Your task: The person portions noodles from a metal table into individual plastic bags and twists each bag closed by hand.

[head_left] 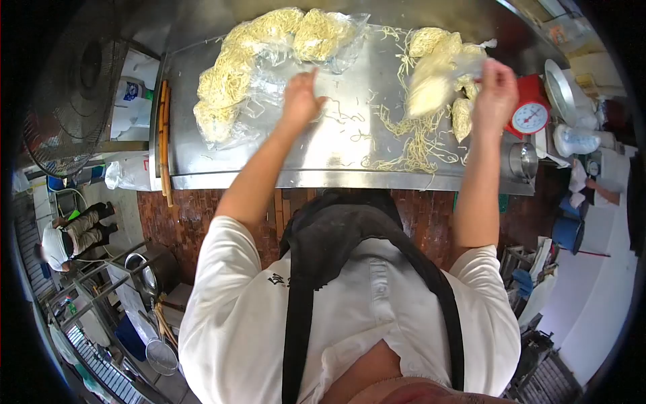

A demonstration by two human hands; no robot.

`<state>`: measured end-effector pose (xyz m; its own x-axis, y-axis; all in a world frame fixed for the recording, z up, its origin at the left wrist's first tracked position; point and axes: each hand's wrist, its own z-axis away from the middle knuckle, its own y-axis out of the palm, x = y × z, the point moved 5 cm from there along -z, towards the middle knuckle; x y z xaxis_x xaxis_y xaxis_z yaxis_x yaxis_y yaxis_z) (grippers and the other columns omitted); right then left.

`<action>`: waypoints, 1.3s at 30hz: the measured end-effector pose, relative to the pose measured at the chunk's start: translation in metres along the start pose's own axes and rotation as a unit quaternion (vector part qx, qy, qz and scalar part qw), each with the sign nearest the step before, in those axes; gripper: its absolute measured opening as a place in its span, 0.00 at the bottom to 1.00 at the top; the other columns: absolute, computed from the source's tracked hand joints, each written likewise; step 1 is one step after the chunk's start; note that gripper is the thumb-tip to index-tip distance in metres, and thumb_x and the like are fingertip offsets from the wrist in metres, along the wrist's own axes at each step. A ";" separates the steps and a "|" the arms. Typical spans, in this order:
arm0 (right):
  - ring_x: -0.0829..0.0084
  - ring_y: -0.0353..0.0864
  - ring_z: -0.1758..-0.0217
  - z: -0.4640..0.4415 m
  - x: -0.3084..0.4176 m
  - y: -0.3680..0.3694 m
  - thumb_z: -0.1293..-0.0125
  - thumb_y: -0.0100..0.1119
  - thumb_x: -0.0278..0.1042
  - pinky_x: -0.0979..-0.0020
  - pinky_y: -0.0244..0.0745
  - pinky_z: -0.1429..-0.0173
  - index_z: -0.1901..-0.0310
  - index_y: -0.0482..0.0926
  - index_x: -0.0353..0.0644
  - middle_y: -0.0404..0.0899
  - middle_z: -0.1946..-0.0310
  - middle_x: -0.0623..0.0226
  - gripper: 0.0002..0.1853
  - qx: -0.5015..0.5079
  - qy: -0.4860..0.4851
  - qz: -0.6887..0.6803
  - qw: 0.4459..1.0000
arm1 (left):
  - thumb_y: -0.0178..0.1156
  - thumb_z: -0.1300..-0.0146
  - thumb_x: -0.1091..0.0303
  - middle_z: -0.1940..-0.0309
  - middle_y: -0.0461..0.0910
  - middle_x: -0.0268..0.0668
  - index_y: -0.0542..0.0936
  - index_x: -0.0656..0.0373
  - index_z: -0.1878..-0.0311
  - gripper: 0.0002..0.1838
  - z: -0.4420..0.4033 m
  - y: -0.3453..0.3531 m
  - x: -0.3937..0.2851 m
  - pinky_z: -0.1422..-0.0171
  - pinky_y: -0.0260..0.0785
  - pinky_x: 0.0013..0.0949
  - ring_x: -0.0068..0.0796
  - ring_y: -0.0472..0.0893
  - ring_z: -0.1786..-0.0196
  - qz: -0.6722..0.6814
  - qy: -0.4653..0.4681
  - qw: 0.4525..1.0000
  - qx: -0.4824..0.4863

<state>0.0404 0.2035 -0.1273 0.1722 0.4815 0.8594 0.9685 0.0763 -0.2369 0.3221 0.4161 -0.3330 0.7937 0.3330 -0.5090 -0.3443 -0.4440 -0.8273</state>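
Note:
My left hand (301, 99) is over the middle of the steel table (269, 161), fingers apart and holding nothing. To its left and behind it, bags of noodles (225, 84) lie in a curved row. At the right, my right hand (496, 87) grips the top of a clear bag of noodles (431, 86), which is blurred by motion and hangs to the left of the hand. More bagged noodles (462, 120) lie behind and below it. Loose noodles (417, 145) are scattered on the table beneath.
A red dial scale (530, 111) stands right of my right hand, with a metal cup (523, 160) in front. Bamboo poles (164, 141) lie along the table's left edge, near a fan (74, 94). Another person (74, 236) is at the far left; an arm (603, 193) shows far right.

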 end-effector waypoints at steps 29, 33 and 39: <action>0.45 0.83 0.58 0.175 -0.088 0.146 0.40 0.58 0.32 0.57 0.78 0.52 0.54 0.79 0.36 0.82 0.65 0.44 0.14 0.417 0.075 0.197 0.884 | 0.72 0.43 0.58 0.31 0.63 0.55 0.57 0.61 0.27 0.46 0.076 -0.020 -0.066 0.24 0.56 0.43 0.49 0.62 0.26 0.212 -0.041 0.957 0.193; 0.48 0.82 0.51 0.155 -0.012 0.130 0.41 0.66 0.38 0.57 0.76 0.45 0.35 0.65 0.37 0.80 0.55 0.42 0.34 0.425 0.052 -0.004 0.904 | 0.62 0.34 0.62 0.49 0.80 0.54 0.75 0.68 0.43 0.22 0.060 0.020 -0.090 0.35 0.67 0.45 0.49 0.77 0.42 0.145 0.079 0.979 0.120; 0.49 0.66 0.30 0.150 -0.009 0.108 0.51 0.78 0.46 0.56 0.60 0.28 0.31 0.56 0.31 0.67 0.34 0.44 0.52 0.419 -0.121 0.145 0.888 | 0.49 0.27 0.70 0.67 0.80 0.34 0.79 0.62 0.59 0.10 0.030 -0.014 -0.080 0.55 0.70 0.30 0.26 0.77 0.65 0.533 -0.227 0.814 0.045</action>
<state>0.1168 0.3387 -0.2283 0.2509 0.7530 0.6084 0.3989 0.4922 -0.7737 0.2488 0.4205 -0.2875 -0.2398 0.0800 -0.9675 -0.7672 -0.6263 0.1383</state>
